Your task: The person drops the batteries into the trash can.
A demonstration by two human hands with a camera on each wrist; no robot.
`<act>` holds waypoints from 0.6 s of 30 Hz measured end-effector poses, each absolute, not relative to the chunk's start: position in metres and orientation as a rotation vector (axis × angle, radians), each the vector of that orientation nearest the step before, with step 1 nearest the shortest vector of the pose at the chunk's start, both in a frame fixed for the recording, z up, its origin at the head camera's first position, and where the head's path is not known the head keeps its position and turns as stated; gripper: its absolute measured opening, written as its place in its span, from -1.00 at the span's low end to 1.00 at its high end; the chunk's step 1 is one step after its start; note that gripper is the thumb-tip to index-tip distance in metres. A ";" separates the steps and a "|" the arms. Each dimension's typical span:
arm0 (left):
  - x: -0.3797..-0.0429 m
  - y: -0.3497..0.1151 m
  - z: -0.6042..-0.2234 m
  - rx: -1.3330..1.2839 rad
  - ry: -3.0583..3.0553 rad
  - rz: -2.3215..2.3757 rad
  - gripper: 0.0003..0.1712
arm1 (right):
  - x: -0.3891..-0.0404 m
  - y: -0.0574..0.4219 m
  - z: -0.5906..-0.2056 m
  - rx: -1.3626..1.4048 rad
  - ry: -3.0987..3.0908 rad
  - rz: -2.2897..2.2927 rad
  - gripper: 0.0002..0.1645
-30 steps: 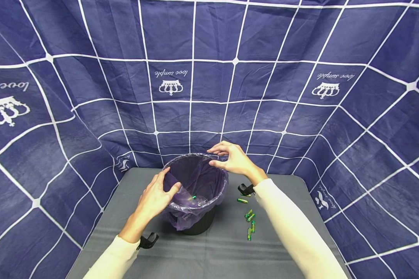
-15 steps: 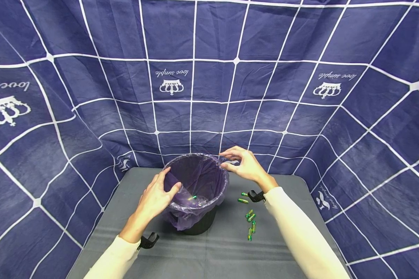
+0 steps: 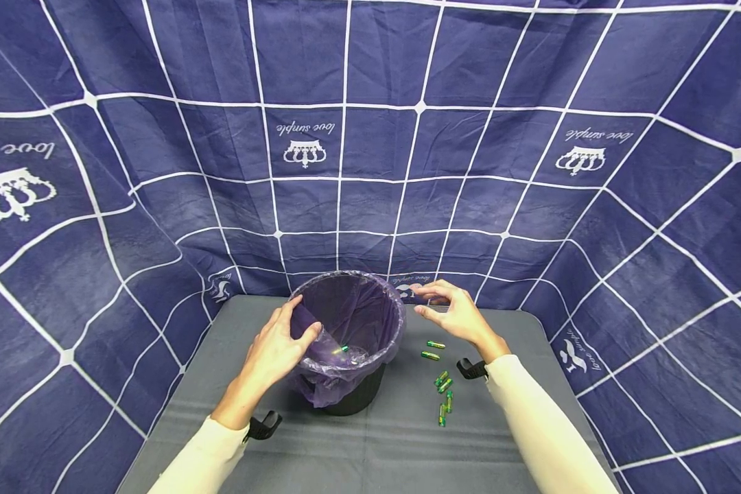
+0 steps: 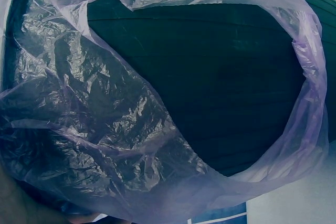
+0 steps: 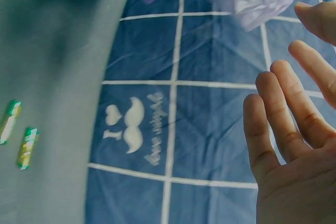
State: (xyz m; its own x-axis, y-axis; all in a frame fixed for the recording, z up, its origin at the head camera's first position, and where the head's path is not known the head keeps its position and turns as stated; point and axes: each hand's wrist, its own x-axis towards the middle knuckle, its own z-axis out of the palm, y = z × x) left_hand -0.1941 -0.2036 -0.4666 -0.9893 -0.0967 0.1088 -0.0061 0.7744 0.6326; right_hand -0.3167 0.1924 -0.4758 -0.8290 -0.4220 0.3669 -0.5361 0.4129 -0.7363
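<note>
A dark trash bin [image 3: 358, 396], lined with a translucent purple bag [image 3: 392, 333], stands mid-table. My left hand [image 3: 274, 346] rests at its left rim, fingertips touching the bag-covered edge, thumb spread over the opening. In the left wrist view, the folded-over bag [image 4: 94, 93] hangs against the ribbed bin [image 4: 210, 77]; most of the hand is hidden there. My right hand [image 3: 457, 314] is in the air right of the bin, holding nothing, fingers and thumb apart. Several green-and-yellow batteries [image 3: 442, 384] lie below it on the table. A green battery [image 3: 344, 349] shows inside the bin.
A grey cloth covers the table [image 3: 407, 453]. Blue gridded fabric [image 3: 370, 144] walls in the back and both sides. A black wrist mount [image 3: 264, 425] sits on the left wrist, and another black wrist mount [image 3: 471, 368] on the right.
My right hand has moved away from the bin's right rim, to the right and slightly toward me, uncovering a battery on the table. My left hand stays at the rim.
</note>
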 end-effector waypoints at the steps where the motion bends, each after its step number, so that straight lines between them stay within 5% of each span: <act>1: -0.194 -0.204 -0.467 0.081 -2.829 -1.009 -0.02 | -0.315 0.195 -0.480 0.851 -2.543 1.391 -0.54; 18: -0.196 -0.205 -0.469 0.066 -2.827 -0.996 -0.02 | -0.285 0.239 -0.561 0.598 -2.693 1.334 -0.53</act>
